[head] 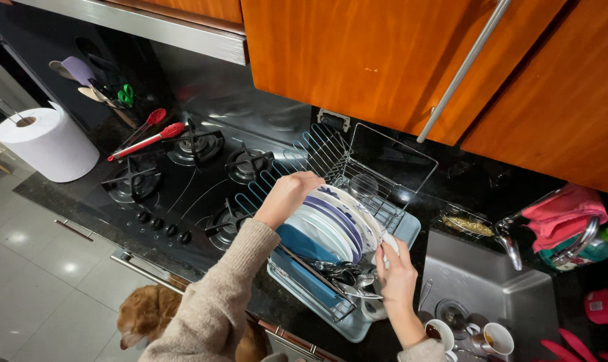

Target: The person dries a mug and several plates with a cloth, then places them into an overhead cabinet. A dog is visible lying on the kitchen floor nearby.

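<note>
A wire dish rack (357, 175) stands on a pale blue drip tray (406, 229) between the stove and the sink. Several plates (330, 224), white and blue-rimmed, stand on edge in it, with cutlery (344, 273) lying at the near end. My left hand (287, 194) grips the top edge of the plates at their far-left side. My right hand (396, 269) holds the near-right edge of the outermost white plate. Both sleeves are beige knit.
A black gas hob (183, 181) lies left of the rack, with red tongs (146, 139), a utensil holder (92, 80) and a paper towel roll (45, 142). Right: steel sink (485, 285), tap (508, 241), pink cloth (564, 213), two cups (471, 335). A dog (149, 315) stands below.
</note>
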